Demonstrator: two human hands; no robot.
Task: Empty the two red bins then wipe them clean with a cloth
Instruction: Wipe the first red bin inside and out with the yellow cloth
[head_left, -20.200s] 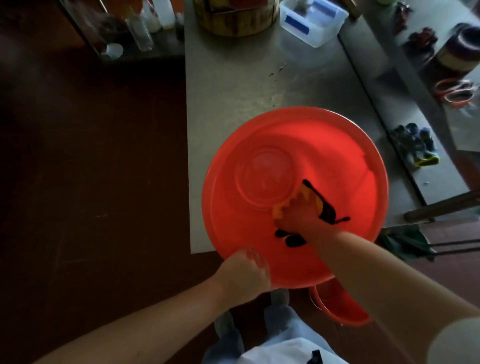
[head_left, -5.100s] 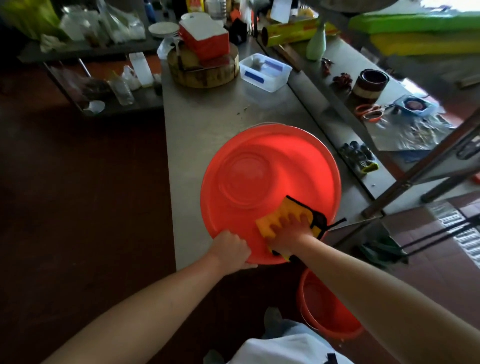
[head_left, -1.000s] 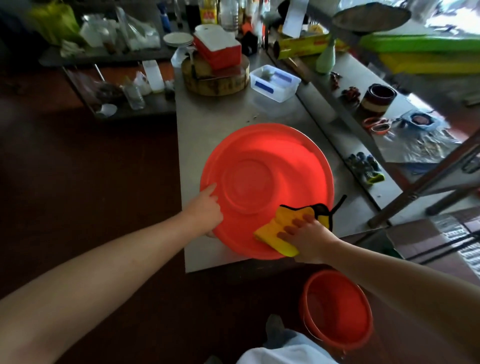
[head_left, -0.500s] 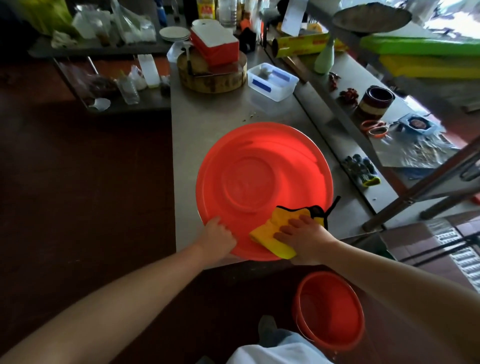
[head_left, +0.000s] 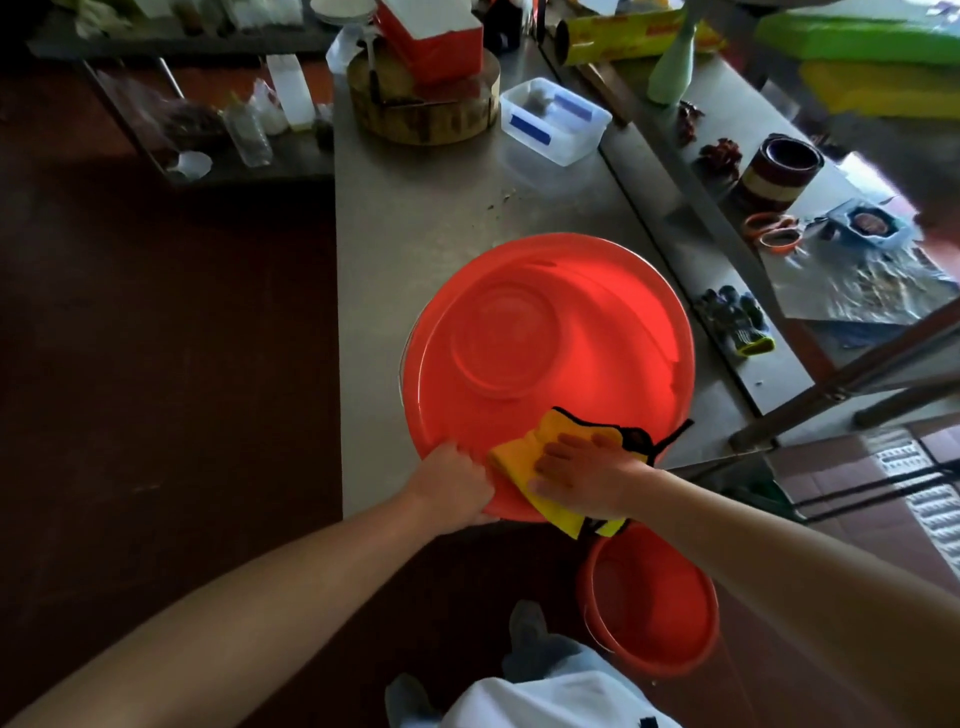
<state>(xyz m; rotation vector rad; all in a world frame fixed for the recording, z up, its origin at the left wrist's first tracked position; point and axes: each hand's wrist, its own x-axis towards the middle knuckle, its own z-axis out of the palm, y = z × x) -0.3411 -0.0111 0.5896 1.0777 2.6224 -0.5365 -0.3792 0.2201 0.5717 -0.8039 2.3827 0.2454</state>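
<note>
A large red bin (head_left: 561, 332) lies on the steel table (head_left: 431, 228), its round inside facing up at me, its near rim at the table's front edge. My left hand (head_left: 452, 486) grips that near rim. My right hand (head_left: 582, 475) presses a yellow cloth with black trim (head_left: 519, 460) flat against the bin's near inner wall, fingers spread over the cloth. A second, smaller red bin (head_left: 649, 608) stands on the floor below the table, to the right of my legs, and looks empty inside.
At the table's far end stand a round wooden block (head_left: 423, 111) with a red box on it and a clear plastic box (head_left: 553, 119). A lower steel shelf (head_left: 727, 244) on the right carries gloves, jars and foil. Dark floor lies to the left.
My left hand slid from the bin's left side to its near rim. My right hand carried the cloth left along the near wall. The bin's floor now sits further toward the upper left.
</note>
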